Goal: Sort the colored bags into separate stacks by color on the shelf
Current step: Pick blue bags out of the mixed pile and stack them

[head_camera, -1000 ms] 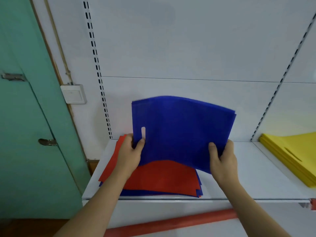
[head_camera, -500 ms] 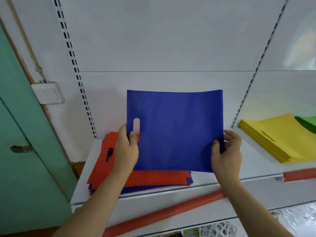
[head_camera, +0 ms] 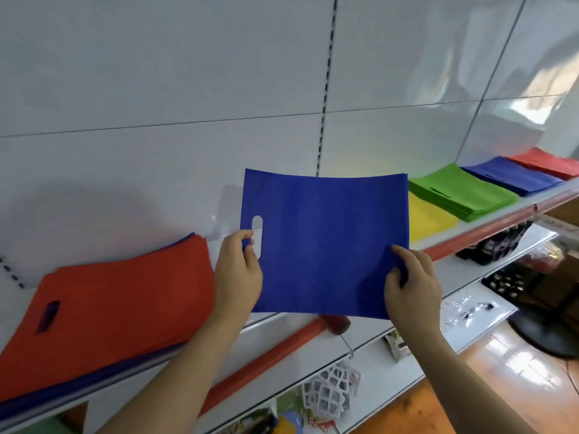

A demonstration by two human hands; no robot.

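Blue bag was held upright above the shelf, off the mixed red/blue pile at left. Left hand grip pinched on the edge by the handle slot, right hand grip pinched on the lower right corner. Blue stack sat far right, past yellow and green. Best approach probably: keep both pinches so the floppy sheet stays flat, carry right, lay it square with edges and slot matching the stack

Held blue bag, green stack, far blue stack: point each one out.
held blue bag (head_camera: 326,242): head view, middle of its face.
green stack (head_camera: 460,192): head view, top bag's flat surface.
far blue stack (head_camera: 513,177): head view, top bag's flat surface.
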